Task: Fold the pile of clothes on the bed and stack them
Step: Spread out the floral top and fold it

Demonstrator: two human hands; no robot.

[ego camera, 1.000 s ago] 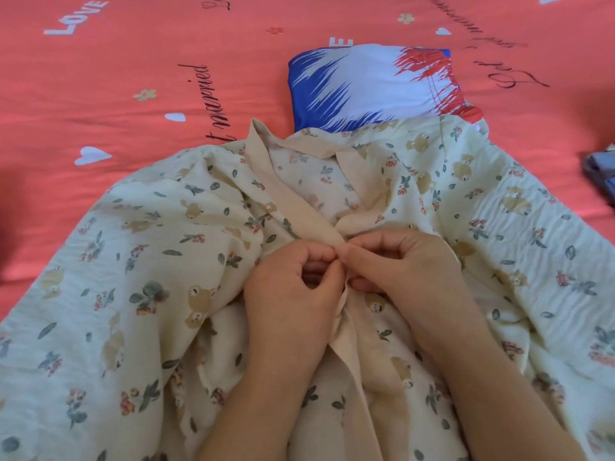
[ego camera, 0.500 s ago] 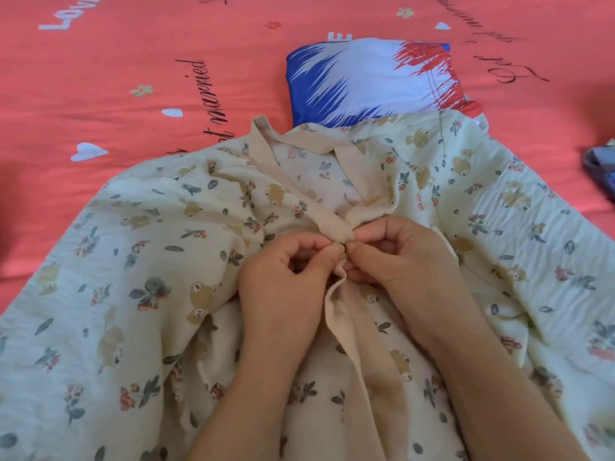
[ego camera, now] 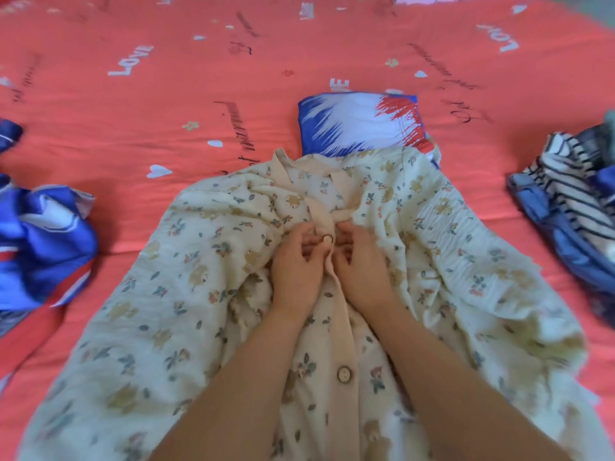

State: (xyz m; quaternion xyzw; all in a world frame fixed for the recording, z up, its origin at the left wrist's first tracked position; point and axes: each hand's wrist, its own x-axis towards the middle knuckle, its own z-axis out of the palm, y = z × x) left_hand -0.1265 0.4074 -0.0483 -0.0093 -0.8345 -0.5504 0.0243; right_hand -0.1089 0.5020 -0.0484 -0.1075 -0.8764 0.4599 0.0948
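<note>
button (ego camera: 327, 239) now shows; left hand (ego camera: 294, 266), right hand (ego camera: 361, 266) pinch shirt (ego camera: 199, 294); sheet (ego camera: 166, 111): "love"

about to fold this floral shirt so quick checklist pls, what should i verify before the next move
1. Upper button through the beige placket: ok, it sits on top between the left hand and right hand.
2. Lower button: ok, looks fastened.
3. Buttons further down: cannot tell, the shirt runs out of frame.
4. Floral shirt flat: not ok, creased around both hands.
5. Collar laid flat: not ok, it is crumpled.
6. Clear of the folded blue and white garment: not ok, the shirt's top edge overlaps it.
</note>
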